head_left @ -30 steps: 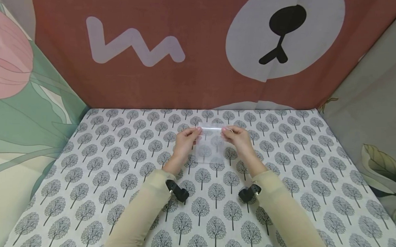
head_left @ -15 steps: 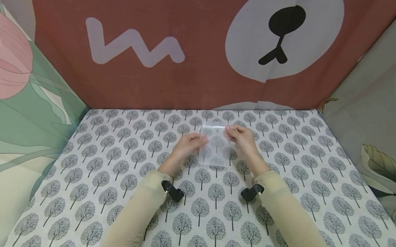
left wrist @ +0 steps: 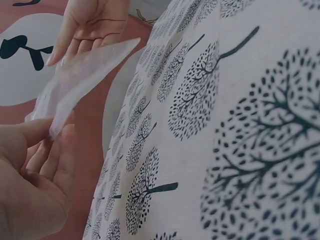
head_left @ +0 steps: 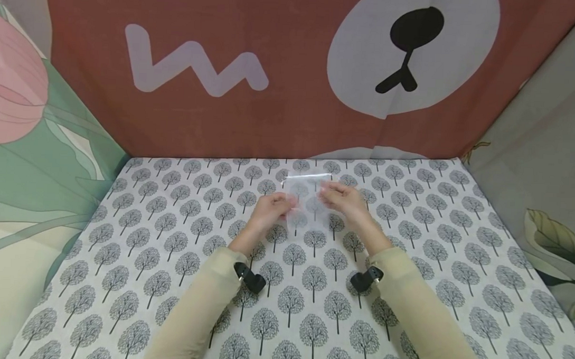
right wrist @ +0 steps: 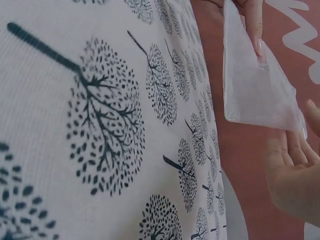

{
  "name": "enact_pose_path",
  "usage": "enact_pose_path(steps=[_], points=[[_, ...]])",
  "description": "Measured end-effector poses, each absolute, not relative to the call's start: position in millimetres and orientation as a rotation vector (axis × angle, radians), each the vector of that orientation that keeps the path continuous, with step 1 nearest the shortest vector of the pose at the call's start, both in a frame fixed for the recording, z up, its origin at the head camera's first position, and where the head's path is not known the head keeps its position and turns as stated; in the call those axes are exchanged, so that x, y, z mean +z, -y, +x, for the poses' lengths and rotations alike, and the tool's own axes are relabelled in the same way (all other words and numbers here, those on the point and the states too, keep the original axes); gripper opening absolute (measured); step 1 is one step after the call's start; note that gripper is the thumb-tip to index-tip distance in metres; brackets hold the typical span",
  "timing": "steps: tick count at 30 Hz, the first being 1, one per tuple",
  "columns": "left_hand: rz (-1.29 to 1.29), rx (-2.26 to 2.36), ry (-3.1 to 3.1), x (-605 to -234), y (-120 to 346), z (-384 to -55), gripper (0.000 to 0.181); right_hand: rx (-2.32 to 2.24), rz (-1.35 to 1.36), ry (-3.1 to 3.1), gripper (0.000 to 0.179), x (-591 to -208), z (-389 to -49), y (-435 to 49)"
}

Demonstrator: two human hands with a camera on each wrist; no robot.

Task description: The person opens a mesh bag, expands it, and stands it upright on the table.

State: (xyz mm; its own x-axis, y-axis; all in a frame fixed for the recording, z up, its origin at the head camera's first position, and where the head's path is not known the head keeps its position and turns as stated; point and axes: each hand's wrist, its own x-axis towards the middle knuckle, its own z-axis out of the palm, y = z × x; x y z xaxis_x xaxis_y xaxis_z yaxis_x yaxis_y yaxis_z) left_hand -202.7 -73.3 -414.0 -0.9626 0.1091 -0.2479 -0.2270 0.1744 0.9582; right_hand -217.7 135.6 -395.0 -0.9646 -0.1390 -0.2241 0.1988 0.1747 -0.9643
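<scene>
A small clear plastic bag point(head_left: 307, 222) with a shiny strip along its top is held up over the patterned cloth in the head view. My left hand point(head_left: 269, 213) pinches its left edge between thumb and fingers, as the left wrist view also shows. At the other edge is my right hand point(head_left: 347, 202), slightly blurred. In the right wrist view its fingers lie fairly straight against the bag point(right wrist: 252, 95), while the thumb stands apart. No contents can be made out inside the clear film.
A white cloth point(head_left: 313, 307) printed with grey trees covers the table. Behind it hangs a reddish-brown curtain point(head_left: 213, 124) with a bear's muzzle on it. Printed fabric walls point(head_left: 16, 191) flank both sides. A black wrist camera point(head_left: 251, 277) sits on each forearm.
My left hand has shifted from the bag's top corner down to its left side. My right hand has loosened from the top right corner, and the bag has swung upward slightly.
</scene>
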Motion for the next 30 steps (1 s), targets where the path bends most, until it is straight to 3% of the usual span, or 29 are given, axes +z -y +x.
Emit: enact_pose_path(steps=[12,30], points=[[-0.179,2.026,-2.174,-412.8,76.1,-205.3,0.025,-1.584,-0.089,-2.217,0.044,-401.1,-214.9,-136.4],[-0.157,1.937,-2.091,-412.7,75.0,-205.9,0.045,-1.867,0.134,-2.175,0.043,-402.5,-216.9,-133.8]])
